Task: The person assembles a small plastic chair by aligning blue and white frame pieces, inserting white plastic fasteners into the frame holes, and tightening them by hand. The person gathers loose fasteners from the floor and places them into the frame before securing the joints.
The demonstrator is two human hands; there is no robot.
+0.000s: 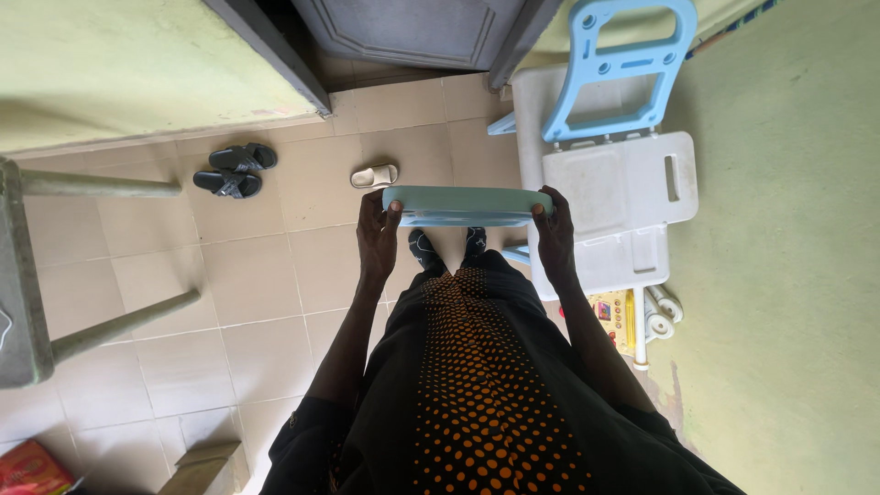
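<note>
A flat light blue plastic panel (466, 205) is held level in front of me, seen edge-on. My left hand (378, 236) grips its left end, thumb on top. My right hand (554, 231) grips its right end the same way. Both arms reach forward over my dark dress with orange dots. My feet in dark footwear (447, 246) show on the tiled floor just below the panel.
White plastic panels (616, 192) and a light blue frame piece (620, 69) lean by the green wall at right, with white tubes (656, 316) below. Black sandals (235, 170) and a beige slipper (374, 176) lie on the floor. A grey chair (55, 275) stands at left, a door (412, 32) ahead.
</note>
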